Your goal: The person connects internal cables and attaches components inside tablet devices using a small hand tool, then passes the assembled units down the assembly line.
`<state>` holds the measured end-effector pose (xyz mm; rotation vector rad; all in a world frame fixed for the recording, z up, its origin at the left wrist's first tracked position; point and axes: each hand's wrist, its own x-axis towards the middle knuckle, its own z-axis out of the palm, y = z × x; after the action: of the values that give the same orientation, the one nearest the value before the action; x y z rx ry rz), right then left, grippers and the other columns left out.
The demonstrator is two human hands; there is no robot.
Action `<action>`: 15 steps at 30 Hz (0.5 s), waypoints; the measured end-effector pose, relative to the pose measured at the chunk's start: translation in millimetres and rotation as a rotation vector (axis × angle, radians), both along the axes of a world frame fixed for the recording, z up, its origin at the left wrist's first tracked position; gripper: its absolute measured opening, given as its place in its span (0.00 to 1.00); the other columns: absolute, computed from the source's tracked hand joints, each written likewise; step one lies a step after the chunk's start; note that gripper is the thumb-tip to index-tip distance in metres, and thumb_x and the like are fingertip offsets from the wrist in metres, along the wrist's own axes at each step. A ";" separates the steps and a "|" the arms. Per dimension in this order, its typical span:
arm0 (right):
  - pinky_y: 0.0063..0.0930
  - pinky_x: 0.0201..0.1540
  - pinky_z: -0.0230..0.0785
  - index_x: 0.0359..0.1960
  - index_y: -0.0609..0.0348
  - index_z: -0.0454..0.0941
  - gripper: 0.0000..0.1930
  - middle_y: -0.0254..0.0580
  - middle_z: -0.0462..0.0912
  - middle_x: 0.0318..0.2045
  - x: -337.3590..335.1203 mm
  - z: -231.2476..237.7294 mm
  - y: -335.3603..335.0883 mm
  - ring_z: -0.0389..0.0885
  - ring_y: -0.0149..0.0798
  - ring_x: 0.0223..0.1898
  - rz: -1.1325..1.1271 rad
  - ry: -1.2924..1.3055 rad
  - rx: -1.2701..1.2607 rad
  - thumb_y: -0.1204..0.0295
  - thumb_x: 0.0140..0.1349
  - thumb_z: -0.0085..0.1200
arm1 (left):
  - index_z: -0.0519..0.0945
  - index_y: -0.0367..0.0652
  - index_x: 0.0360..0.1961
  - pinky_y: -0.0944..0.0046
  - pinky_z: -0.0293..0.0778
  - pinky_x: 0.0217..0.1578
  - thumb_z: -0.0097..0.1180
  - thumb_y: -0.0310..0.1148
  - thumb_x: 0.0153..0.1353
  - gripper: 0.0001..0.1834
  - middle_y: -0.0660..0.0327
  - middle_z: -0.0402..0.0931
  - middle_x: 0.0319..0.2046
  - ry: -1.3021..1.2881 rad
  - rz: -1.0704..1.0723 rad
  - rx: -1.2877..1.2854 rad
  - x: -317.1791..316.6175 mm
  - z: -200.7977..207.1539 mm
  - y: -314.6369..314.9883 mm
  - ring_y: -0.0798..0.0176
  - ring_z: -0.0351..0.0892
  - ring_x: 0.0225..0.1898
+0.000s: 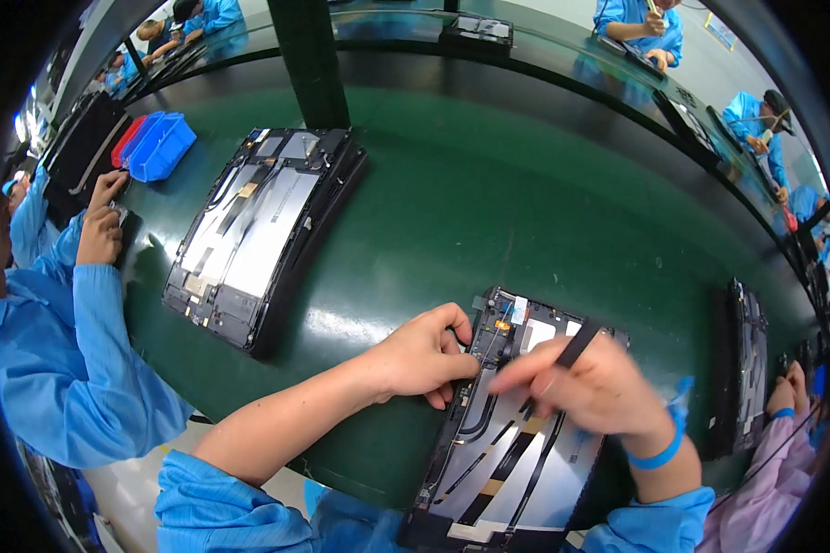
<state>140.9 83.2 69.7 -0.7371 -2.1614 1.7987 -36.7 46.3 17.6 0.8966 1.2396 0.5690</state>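
An opened tablet (563,461) lies before me on the green table, its silver inner plate, black ribbon cables and tape strips exposed. At its upper left edge is my left hand (424,358), fingers curled against the black frame and thumb lying over the rim. My right hand (592,382), somewhat blurred and wearing a blue wristband (662,450), is closed around a slim black tool (578,344) slanting up out of the fist. The tool's lower end points at the cables near the tablet's middle; I cannot tell whether it touches them.
A stack of opened tablets (249,230) stands at the left, with blue (163,147) and red (127,140) bins beyond. Another stack (745,369) is at the right. A co-worker's hand (101,226) is at the left, another's (788,389) at the right. A dark post (309,69) rises behind.
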 end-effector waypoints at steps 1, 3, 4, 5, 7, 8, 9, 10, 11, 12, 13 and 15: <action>0.18 0.26 0.65 0.29 0.61 0.74 0.08 0.37 0.74 0.20 2.1 -15.3 -8.1 0.72 0.28 0.23 -0.023 0.065 -0.152 0.70 0.51 0.47 | 0.60 0.38 0.32 0.74 0.68 0.14 0.48 0.25 0.44 0.13 0.62 0.68 0.18 0.015 -0.029 0.001 1.1 0.1 0.0 0.71 0.69 0.16; 0.15 0.27 0.66 0.29 0.64 0.73 0.07 0.36 0.74 0.21 1.4 -31.1 -15.6 0.72 0.25 0.24 -0.075 0.106 -0.433 0.75 0.48 0.51 | 0.60 0.38 0.31 0.74 0.68 0.14 0.49 0.26 0.44 0.13 0.62 0.68 0.17 0.015 -0.024 0.007 2.3 1.6 0.4 0.71 0.69 0.16; 0.15 0.27 0.66 0.29 0.64 0.73 0.07 0.36 0.74 0.21 0.2 -34.8 -18.3 0.72 0.25 0.24 -0.065 0.097 -0.433 0.75 0.48 0.51 | 0.60 0.38 0.31 0.74 0.68 0.14 0.49 0.26 0.44 0.13 0.62 0.68 0.17 0.026 -0.026 0.007 2.3 2.2 0.0 0.71 0.69 0.16; 0.15 0.27 0.66 0.30 0.65 0.72 0.07 0.36 0.74 0.21 -0.9 -39.9 -20.9 0.72 0.25 0.25 -0.100 0.069 -0.450 0.75 0.48 0.50 | 0.60 0.38 0.31 0.74 0.68 0.14 0.49 0.27 0.45 0.14 0.62 0.68 0.17 0.029 -0.033 0.004 2.0 0.8 0.0 0.71 0.69 0.15; 0.15 0.27 0.66 0.29 0.65 0.71 0.07 0.37 0.74 0.21 -1.7 -43.8 -23.9 0.73 0.26 0.25 -0.137 0.050 -0.434 0.76 0.48 0.50 | 0.60 0.38 0.31 0.74 0.68 0.14 0.49 0.27 0.44 0.14 0.62 0.68 0.17 0.027 -0.029 0.016 2.5 0.0 -0.7 0.71 0.69 0.15; 0.15 0.27 0.66 0.29 0.65 0.71 0.07 0.37 0.74 0.21 -1.8 -42.9 -24.6 0.73 0.26 0.25 -0.134 0.042 -0.430 0.76 0.48 0.50 | 0.60 0.38 0.32 0.74 0.68 0.14 0.49 0.27 0.44 0.14 0.62 0.67 0.17 0.032 -0.032 0.023 2.9 -0.4 -1.0 0.71 0.69 0.15; 0.15 0.26 0.66 0.28 0.65 0.71 0.06 0.37 0.74 0.21 -2.5 -42.5 -25.3 0.73 0.26 0.25 -0.136 0.033 -0.381 0.76 0.48 0.50 | 0.60 0.38 0.32 0.74 0.68 0.14 0.49 0.27 0.44 0.14 0.62 0.67 0.17 0.032 -0.026 0.024 2.6 -0.3 -1.8 0.71 0.69 0.15; 0.15 0.26 0.66 0.27 0.64 0.71 0.06 0.37 0.75 0.21 -3.1 -42.4 -26.0 0.73 0.26 0.24 -0.140 0.024 -0.333 0.76 0.48 0.50 | 0.60 0.37 0.32 0.74 0.68 0.14 0.50 0.27 0.44 0.14 0.61 0.67 0.17 0.023 -0.026 0.023 2.5 -0.4 -2.5 0.71 0.69 0.15; 0.15 0.26 0.66 0.27 0.64 0.71 0.06 0.37 0.75 0.21 -3.7 -42.8 -27.4 0.73 0.26 0.24 -0.136 0.023 -0.333 0.76 0.48 0.50 | 0.60 0.37 0.32 0.74 0.68 0.14 0.50 0.27 0.44 0.14 0.61 0.67 0.17 0.014 -0.027 0.021 2.5 -0.5 -3.0 0.71 0.69 0.15; 0.15 0.25 0.65 0.27 0.64 0.71 0.05 0.36 0.75 0.20 -4.6 -43.8 -29.1 0.73 0.26 0.23 -0.144 0.029 -0.300 0.76 0.48 0.50 | 0.60 0.37 0.32 0.74 0.68 0.14 0.50 0.27 0.44 0.14 0.61 0.67 0.17 0.012 -0.025 0.019 2.5 -0.7 -3.1 0.71 0.69 0.15; 0.15 0.24 0.65 0.27 0.63 0.71 0.05 0.36 0.75 0.19 -5.3 -44.9 -30.2 0.74 0.25 0.22 -0.153 0.035 -0.269 0.76 0.47 0.50 | 0.60 0.37 0.31 0.74 0.68 0.14 0.50 0.27 0.44 0.14 0.61 0.67 0.17 0.023 -0.027 0.029 2.6 -0.7 -3.2 0.71 0.69 0.15; 0.15 0.23 0.65 0.27 0.63 0.71 0.05 0.36 0.74 0.18 -5.8 -47.7 -30.3 0.74 0.26 0.21 -0.133 0.012 -0.139 0.76 0.47 0.50 | 0.60 0.37 0.31 0.74 0.68 0.14 0.50 0.27 0.44 0.14 0.61 0.67 0.17 0.031 -0.030 0.033 2.4 -0.8 -2.9 0.71 0.69 0.15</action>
<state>135.1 52.9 21.9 -0.8766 -1.9450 1.8929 -34.2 43.4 16.9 0.9536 1.2459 0.5553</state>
